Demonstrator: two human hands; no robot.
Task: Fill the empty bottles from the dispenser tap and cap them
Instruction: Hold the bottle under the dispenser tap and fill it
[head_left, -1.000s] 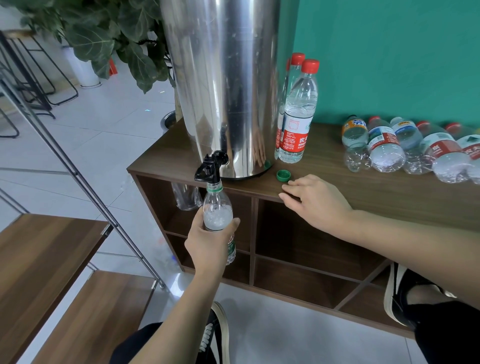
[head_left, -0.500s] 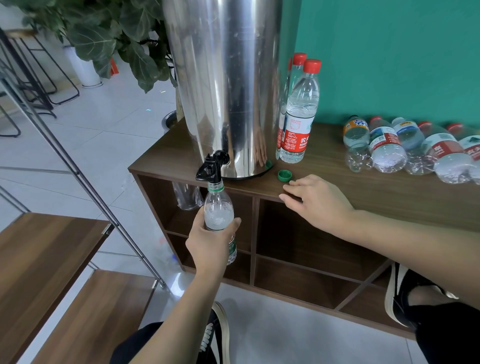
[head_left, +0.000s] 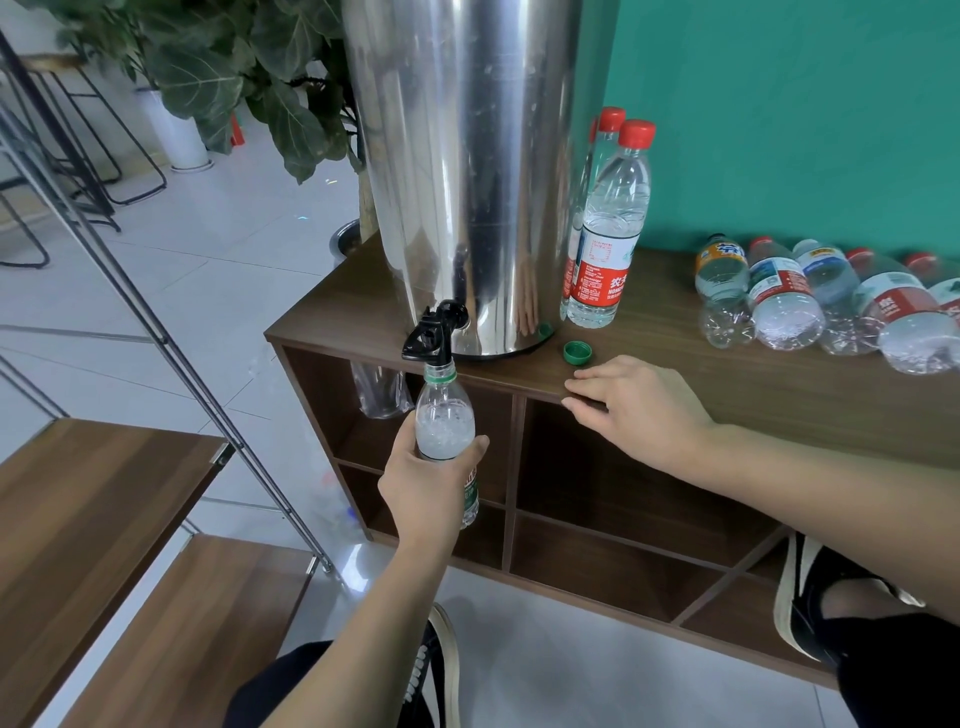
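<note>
Left hand (head_left: 426, 483): grips green-labelled bottle (head_left: 445, 431) upright, mouth beneath black tap (head_left: 434, 338), evidently to catch the flow. Right hand (head_left: 639, 410): flat, holding nothing, resting on desk (head_left: 727, 384) edge beside green cap (head_left: 577, 353), likely ready. Beyond: steel dispenser (head_left: 467, 171); two capped bottles (head_left: 605, 228) upright; others lying (head_left: 826, 306).

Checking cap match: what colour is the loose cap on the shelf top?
Green cap, head view.
</note>
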